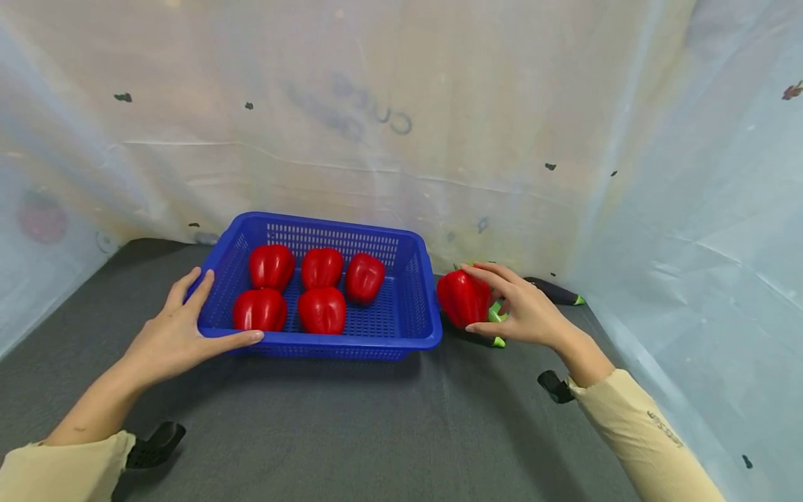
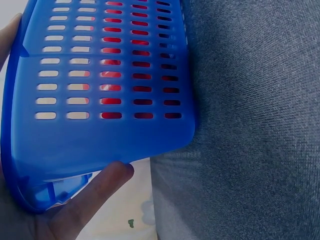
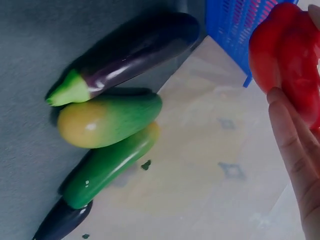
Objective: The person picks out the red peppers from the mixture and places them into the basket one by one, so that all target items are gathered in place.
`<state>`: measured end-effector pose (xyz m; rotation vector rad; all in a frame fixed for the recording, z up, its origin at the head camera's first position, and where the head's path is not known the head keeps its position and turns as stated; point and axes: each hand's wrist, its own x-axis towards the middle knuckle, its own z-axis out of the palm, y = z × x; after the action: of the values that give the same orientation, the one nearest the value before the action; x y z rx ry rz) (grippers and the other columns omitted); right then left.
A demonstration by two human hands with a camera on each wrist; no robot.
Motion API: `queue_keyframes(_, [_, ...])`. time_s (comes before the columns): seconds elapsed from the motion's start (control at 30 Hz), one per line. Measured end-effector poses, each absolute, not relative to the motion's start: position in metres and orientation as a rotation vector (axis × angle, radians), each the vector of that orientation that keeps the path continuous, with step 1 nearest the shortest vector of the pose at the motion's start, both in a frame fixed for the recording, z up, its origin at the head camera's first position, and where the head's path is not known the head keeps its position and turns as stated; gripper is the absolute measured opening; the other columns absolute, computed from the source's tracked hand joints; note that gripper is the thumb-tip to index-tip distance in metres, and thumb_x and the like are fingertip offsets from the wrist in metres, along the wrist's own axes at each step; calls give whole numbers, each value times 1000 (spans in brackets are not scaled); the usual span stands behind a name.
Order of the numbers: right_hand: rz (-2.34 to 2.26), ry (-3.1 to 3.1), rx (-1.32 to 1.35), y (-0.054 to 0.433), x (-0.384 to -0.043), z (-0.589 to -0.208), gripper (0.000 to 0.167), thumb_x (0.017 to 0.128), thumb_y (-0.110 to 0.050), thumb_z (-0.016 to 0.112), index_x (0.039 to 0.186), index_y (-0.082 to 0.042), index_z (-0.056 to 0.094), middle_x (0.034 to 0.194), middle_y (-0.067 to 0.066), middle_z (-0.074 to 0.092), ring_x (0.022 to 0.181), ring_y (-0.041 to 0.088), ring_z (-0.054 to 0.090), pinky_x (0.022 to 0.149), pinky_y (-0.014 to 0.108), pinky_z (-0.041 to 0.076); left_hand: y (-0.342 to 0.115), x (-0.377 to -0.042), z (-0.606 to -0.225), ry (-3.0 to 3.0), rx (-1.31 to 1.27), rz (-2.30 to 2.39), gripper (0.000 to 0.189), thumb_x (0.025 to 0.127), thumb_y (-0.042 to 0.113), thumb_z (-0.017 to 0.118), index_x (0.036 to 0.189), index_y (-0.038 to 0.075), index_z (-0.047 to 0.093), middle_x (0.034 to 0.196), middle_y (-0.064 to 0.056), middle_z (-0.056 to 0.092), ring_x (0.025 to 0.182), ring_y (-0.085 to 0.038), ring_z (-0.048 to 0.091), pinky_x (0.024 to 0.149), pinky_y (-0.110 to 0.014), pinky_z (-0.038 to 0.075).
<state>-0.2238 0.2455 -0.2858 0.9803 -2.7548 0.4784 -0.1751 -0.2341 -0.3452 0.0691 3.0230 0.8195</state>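
My left hand (image 1: pixel 166 341) grips the near left corner of a blue plastic basket (image 1: pixel 357 341), thumb along the front rim and fingers over the left side. In the left wrist view a finger (image 2: pixel 100 192) lies against the slotted basket wall (image 2: pixel 100 140). Several red bell peppers (image 1: pixel 322 311) lie inside, in two rows toward the left. Just beyond the basket's right end, my right hand (image 1: pixel 533 310) holds another red bell pepper (image 1: pixel 459 300) between thumb and fingers. The right wrist view shows this pepper (image 3: pixel 285 60) raised beside the basket.
Right of the basket, partly hidden by my right hand, lie an eggplant (image 3: pixel 140 55), a yellow-green mango (image 3: pixel 110 120), a long green vegetable (image 3: pixel 107 172) and another dark eggplant (image 1: pixel 552 289). Plastic sheeting (image 1: pixel 464 139) walls the back and sides of the grey table surface (image 1: pixel 351 432).
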Motion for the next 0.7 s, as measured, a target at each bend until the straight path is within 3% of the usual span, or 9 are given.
queue_keyframes(0.3, [428,-2760,1005,226,-229,-277,85,75,-45,79,147,-29,38,146,4,42,76,8,61,63,24,52,-234,-175,-345,3026,72,823,123,74,73,62,153,6,-7,157,-26,-12,113,-65,39,77,-70,43])
queue_keyframes(0.7, [418,-2802,1017,194,-236,-267,85,74,-45,80,147,-31,38,145,4,43,97,18,60,67,26,54,-234,-174,-344,3017,61,816,124,74,73,61,152,6,-8,157,-26,-12,113,-66,39,78,-70,43])
